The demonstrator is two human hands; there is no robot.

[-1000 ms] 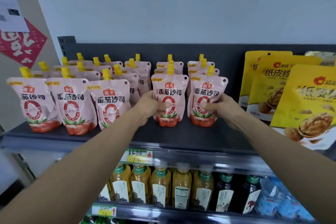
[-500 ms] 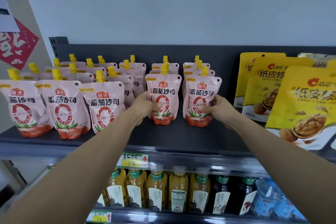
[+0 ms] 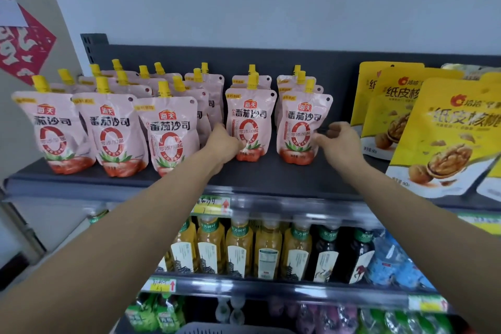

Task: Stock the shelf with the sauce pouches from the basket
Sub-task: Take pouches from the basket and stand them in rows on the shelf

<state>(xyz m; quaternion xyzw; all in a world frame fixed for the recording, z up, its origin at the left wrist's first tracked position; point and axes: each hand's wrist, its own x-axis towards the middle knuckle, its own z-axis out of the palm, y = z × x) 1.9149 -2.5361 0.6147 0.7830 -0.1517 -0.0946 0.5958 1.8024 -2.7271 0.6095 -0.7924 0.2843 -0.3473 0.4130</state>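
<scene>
Pink sauce pouches stand in rows on the top shelf (image 3: 260, 176), centre and left of frame; the basket (image 3: 230, 329) barely shows at the bottom edge. The left hand (image 3: 223, 142) pinches the lower corner of one front pouch (image 3: 250, 125); the right hand (image 3: 339, 142) hovers just beside the next pouch (image 3: 302, 129) — fingers loosely curled, grasping nothing. Likely risk: these soft pouches stand on narrow bases, so a nudge from either hand could tip one back into its row — or forward off the edge.
</scene>
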